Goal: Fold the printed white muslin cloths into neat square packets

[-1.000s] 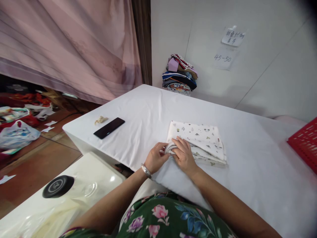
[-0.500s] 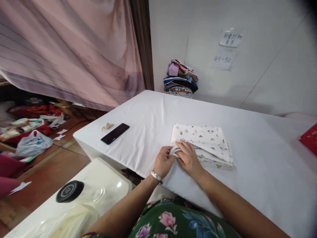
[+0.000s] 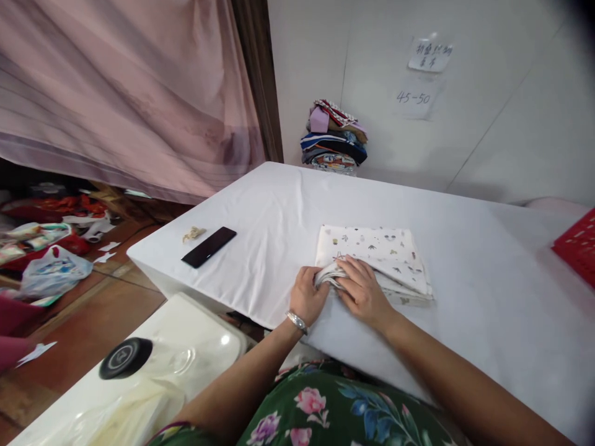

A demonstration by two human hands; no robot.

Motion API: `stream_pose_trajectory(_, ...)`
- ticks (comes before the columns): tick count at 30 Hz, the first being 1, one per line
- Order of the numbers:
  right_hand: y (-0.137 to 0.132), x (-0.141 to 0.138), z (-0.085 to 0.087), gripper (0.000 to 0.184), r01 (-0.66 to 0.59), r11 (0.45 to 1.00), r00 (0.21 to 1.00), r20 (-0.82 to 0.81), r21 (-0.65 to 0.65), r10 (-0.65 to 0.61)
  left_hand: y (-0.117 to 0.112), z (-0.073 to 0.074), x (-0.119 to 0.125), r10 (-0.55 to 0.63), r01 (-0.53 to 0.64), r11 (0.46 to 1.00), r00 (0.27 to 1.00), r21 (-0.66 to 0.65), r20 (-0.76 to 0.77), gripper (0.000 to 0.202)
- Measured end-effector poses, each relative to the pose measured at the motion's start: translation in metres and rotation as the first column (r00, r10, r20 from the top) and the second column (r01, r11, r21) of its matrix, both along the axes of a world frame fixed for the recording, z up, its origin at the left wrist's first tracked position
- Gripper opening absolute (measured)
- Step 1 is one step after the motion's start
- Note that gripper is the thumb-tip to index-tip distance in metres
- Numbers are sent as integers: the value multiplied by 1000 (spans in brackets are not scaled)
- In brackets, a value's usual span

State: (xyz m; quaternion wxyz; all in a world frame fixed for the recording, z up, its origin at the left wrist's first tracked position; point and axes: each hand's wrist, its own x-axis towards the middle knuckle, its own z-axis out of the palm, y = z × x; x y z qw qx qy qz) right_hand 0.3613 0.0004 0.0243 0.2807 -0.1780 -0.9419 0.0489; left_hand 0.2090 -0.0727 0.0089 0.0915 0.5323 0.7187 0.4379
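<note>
A folded white cloth with small printed figures (image 3: pixel 376 254) lies on the white-covered table (image 3: pixel 465 322). My left hand (image 3: pixel 307 297), with a metal watch at the wrist, grips the cloth's near left corner with curled fingers. My right hand (image 3: pixel 365 291) presses flat on the same near edge, fingers stretched along the fold. The two hands touch each other at the corner.
A black phone (image 3: pixel 209 246) and a small beige scrap (image 3: pixel 194 233) lie near the table's left end. A stack of folded clothes (image 3: pixel 334 141) stands against the wall. A red basket (image 3: pixel 576 248) is at the right edge. A white machine (image 3: pixel 139 371) sits below left; bags litter the floor.
Both hands stay at the cloth's near left corner; the folded edge is bunched a little more under the fingers. The view has shifted slightly.
</note>
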Motion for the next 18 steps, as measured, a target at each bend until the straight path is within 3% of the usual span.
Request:
stream_pose_trajectory(9,9,78,6,25,120,992,992,25,33,-121,8,1,-3,-31,11,997,968,-81,-247,24)
stream_pose_trajectory(14,7,95,8,28,212,977,977,-29,20,-211,12,13,3,-92,31,992,847,-124,-524,38)
stream_pose_trajectory(18,13,104,9,32,266,963,963,-58,34,-264,17,17,-2,-169,101,983,816,-152,-553,24)
